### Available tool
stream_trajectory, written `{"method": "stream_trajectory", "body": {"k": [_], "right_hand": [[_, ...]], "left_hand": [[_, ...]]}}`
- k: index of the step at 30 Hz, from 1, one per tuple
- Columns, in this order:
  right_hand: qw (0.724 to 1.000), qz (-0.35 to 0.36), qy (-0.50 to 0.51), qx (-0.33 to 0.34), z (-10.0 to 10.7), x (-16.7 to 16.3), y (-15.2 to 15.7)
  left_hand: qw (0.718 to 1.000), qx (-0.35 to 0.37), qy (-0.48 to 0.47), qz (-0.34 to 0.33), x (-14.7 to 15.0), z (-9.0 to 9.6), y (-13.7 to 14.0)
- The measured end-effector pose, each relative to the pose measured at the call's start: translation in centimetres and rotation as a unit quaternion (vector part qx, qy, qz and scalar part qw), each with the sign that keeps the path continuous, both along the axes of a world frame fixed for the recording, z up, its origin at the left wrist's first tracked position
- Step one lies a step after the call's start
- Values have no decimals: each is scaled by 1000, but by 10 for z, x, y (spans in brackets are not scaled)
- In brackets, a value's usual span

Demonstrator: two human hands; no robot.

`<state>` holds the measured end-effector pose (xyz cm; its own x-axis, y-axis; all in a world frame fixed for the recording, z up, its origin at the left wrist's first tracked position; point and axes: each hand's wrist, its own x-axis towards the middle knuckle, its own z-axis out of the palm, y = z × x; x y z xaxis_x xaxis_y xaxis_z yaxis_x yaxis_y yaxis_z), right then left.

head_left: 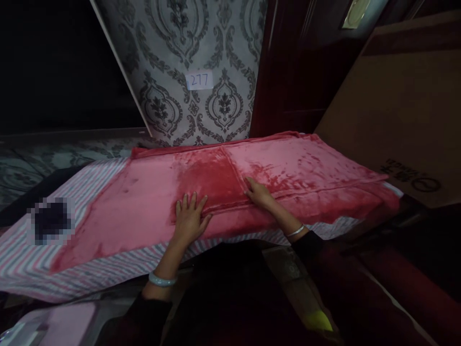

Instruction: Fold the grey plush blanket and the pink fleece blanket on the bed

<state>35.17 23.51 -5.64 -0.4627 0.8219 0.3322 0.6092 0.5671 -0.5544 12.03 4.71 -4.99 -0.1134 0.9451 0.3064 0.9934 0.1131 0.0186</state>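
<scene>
A pink and red velvety cloth (144, 192) lies spread out, with a darker red folded section (209, 178) in its middle. Flat on the lower left edge of that section rests my left hand (189, 218), fingers spread. My right hand (259, 193) touches the fold's right side near a long seam, its thumb and forefinger slightly apart; its other fingers are partly hidden. Neither hand lifts the cloth. Beneath it is a striped white, pink and grey sheet (104, 262).
A dark screen (65, 67) stands at the upper left. Behind are patterned wallpaper (169, 48) with a paper label (200, 80) reading 277, and a dark red door (288, 62). A large cardboard box (403, 105) leans at the right. A blurred-out dark object (51, 221) lies on the left.
</scene>
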Motion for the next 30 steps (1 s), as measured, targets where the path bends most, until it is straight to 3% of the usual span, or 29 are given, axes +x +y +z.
{"method": "stream_trajectory", "body": {"k": [3, 6, 11, 14, 22, 27, 30], "right_hand": [[998, -10, -27, 55, 18, -15, -11], [992, 26, -55, 109, 22, -35, -29], [985, 49, -158, 42, -2, -41, -46], [985, 36, -162, 42, -11, -37, -47], [983, 27, -169, 65, -11, -38, -47], [980, 19, -187, 71, -7, -36, -53], [980, 10, -179, 81, -10, -33, -57]], "left_hand": [[1000, 9, 0, 2, 0, -1, 0], [1000, 8, -2, 3, 1, -1, -1], [1000, -4, -7, -3, 0, 0, -4], [1000, -1, -7, -7, -1, 0, -5], [999, 30, -1, 41, -4, -7, -20], [992, 44, -81, 85, -13, -16, -39], [974, 74, -190, 99, -22, -19, -43]]}}
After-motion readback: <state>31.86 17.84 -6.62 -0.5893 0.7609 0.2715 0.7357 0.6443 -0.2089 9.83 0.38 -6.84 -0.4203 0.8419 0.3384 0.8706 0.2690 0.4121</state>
